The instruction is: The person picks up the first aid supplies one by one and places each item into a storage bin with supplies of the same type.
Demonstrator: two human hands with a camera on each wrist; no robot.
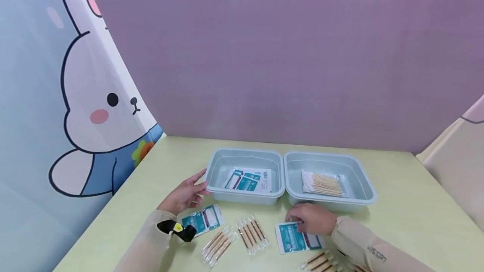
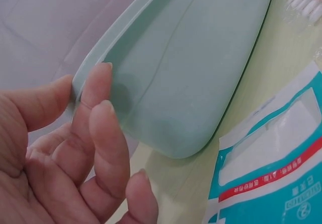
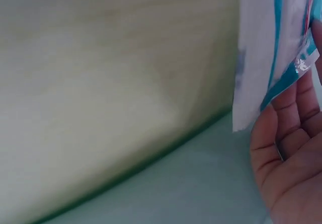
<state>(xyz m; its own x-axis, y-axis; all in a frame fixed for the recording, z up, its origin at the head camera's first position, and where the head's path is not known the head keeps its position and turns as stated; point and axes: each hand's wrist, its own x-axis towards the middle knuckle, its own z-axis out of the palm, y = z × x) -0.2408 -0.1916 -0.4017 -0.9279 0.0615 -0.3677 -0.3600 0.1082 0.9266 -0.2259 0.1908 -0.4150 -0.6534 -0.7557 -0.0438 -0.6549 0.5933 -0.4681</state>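
My left hand [image 1: 185, 194] holds the near left corner of the left light-blue plastic basin [image 1: 242, 198], its thumb and forefinger on either side of the rim [image 2: 90, 65]. Flat gauze packets [image 1: 247, 179] lie inside that basin. In front of the right basin [image 1: 368, 192], my right hand [image 1: 311, 218] pinches the edge of a teal and white gauze packet [image 1: 293, 238]. The right wrist view has this packet [image 3: 261, 48] against the fingers, partly cut off by the frame. Another gauze packet [image 1: 206, 220] lies on the table below my left hand.
A bag of cotton swabs [image 1: 325, 184] lies in the right basin. Small packs of brown-stick swabs rest nearer me, including one left pack [image 1: 218, 246], a middle pack [image 1: 252, 235] and a right pack [image 1: 321, 262]. A purple wall [image 1: 287, 62] rises behind the yellowish table [image 1: 181, 150].
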